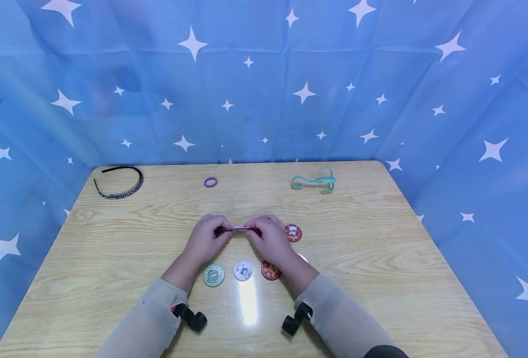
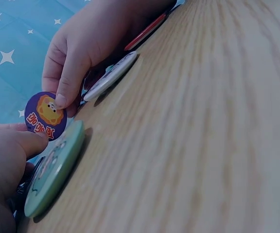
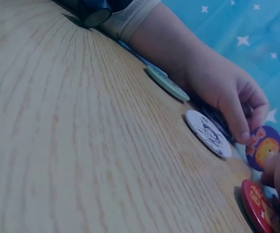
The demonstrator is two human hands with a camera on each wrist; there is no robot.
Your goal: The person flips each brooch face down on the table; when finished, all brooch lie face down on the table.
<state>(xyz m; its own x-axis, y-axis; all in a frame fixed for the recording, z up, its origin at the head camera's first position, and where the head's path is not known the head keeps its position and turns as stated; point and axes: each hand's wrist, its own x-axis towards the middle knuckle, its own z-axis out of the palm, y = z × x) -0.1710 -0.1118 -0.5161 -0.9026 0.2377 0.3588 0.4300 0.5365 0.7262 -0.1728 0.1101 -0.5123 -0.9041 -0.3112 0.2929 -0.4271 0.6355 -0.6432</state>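
Between my two hands is a round purple badge (image 2: 46, 115) with an orange lion and lettering, tilted up on edge. My left hand (image 1: 204, 239) pinches one side of it. My right hand (image 1: 270, 241) pinches the opposite side between thumb and fingers. On the table nearer to me lie a green badge (image 1: 213, 275), a white badge (image 1: 243, 271) and a red badge (image 1: 270, 271), the last partly covered by my right wrist. Another red badge (image 1: 293, 232) lies just right of my right hand. Dark shapes under both hands are too hidden to tell.
At the table's back left lies a black toothed headband (image 1: 120, 195). A purple ring (image 1: 210, 182) sits at the back middle, and a turquoise hooked hanger (image 1: 315, 180) at the back right. A blue starred cloth (image 1: 246, 99) hangs behind the wooden table (image 1: 380, 278).
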